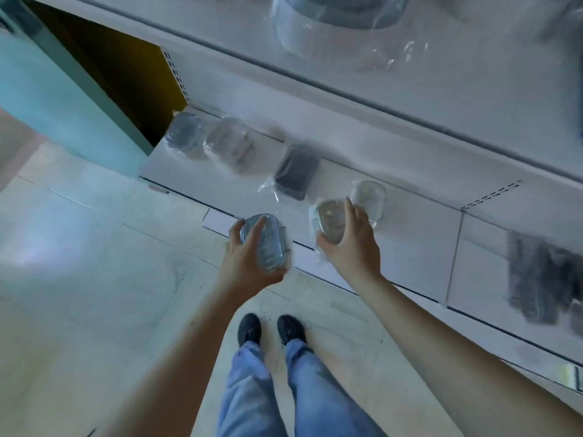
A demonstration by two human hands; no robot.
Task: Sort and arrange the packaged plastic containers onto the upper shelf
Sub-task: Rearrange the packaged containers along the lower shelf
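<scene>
My left hand [249, 257] grips a blue-tinted oval container [268, 244] in clear wrap, held over the floor just in front of the lower shelf [410, 247]. My right hand [350, 238] grips a beige oval container [329, 223] at the shelf's front edge. A clear oval container [369, 197] lies just behind that hand. Further left on the same shelf lie a dark rectangular container [295, 175], a clear one [227, 143] and a grey one [184, 134]. The upper shelf [378, 99] runs across the top, with a large wrapped container [334, 23] on it.
A teal panel [60, 96] stands at the left end of the shelving. Dark wrapped items [542, 279] lie on the lower shelf at the right. My feet in dark shoes [271, 329] stand on the pale tiled floor [94, 263].
</scene>
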